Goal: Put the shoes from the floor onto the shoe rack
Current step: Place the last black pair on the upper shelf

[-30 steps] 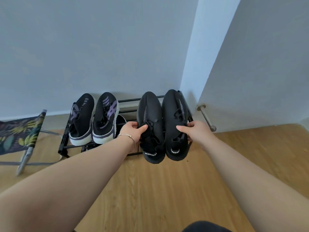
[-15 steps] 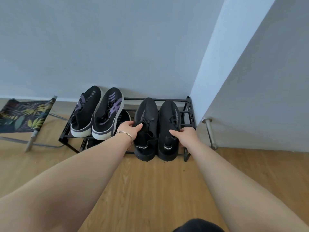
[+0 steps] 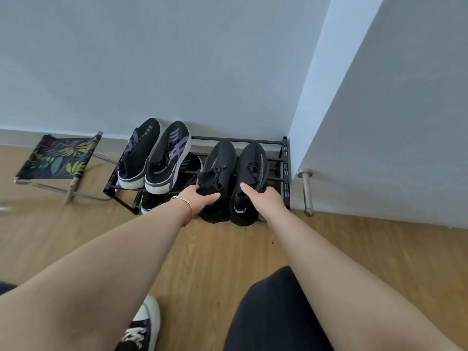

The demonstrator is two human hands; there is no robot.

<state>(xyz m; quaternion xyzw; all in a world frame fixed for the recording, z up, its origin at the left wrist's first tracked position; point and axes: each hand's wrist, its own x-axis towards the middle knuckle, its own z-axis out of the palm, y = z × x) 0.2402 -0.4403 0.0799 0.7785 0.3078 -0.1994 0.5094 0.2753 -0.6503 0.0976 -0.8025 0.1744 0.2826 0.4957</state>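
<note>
Two black knit shoes lie side by side, toes to the wall, on the right half of the top tier of the black metal shoe rack (image 3: 285, 158). My left hand (image 3: 200, 198) grips the collar of the left black shoe (image 3: 220, 160). My right hand (image 3: 264, 198) holds the heel side of the right black shoe (image 3: 253, 160). Both heels overhang the rack's front bar. A pair of black sneakers with purple stripes (image 3: 167, 158) rests on the left half of the top tier.
Another dark shoe (image 3: 149, 205) sits on the lower tier. A folding stool with leaf-print fabric (image 3: 58, 158) stands left of the rack. A metal door stop (image 3: 306, 191) juts from the wall corner on the right. A black-and-white sneaker (image 3: 144, 325) shows at the bottom edge on the wooden floor.
Both hands have lowered the black pair from the air onto the rack's top tier and pushed it back. The view has tilted down, and my knee and the sneaker have come into view.
</note>
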